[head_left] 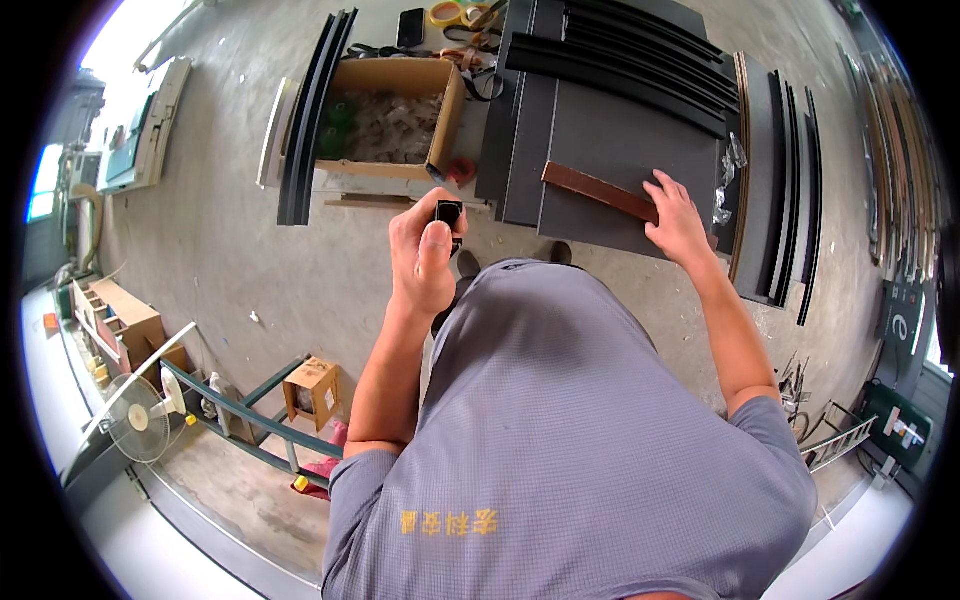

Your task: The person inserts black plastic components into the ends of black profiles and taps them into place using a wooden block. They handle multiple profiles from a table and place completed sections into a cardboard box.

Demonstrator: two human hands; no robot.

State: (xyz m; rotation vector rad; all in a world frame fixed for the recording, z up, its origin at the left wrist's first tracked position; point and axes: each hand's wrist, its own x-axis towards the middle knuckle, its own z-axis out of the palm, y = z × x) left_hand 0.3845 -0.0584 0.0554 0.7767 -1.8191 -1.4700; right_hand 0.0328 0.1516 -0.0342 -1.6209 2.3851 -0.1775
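A grey shirt (590, 400) is nearest, on the near side of the box (447, 120), with yellow marks on it. The biggest things after that are the dark boards (620, 150), piled flat to the right of the box. Long black strips (600, 76) lie across the far part of the boards. The box is brown and has no lid over it, so pale little bits and some green things show inside. More dark strips (312, 125) lie just left of the box. A white fan (140, 418) is well away from the box, to the near left, and a small box (318, 390) sits near the fan.

The brown bar (595, 187) is right of the box, lying slantwise on the boards. The person's right hand (680, 222) is over the bar's right part, with its fingers on the far side and its thumb on the near side. One cannot tell if it squeezes. The left hand (420, 262) is just in front of the box, closed around a black piece (450, 212) with a square end. A dark phone (410, 28) lies beyond the box, with yellow tape (446, 13) beside it.
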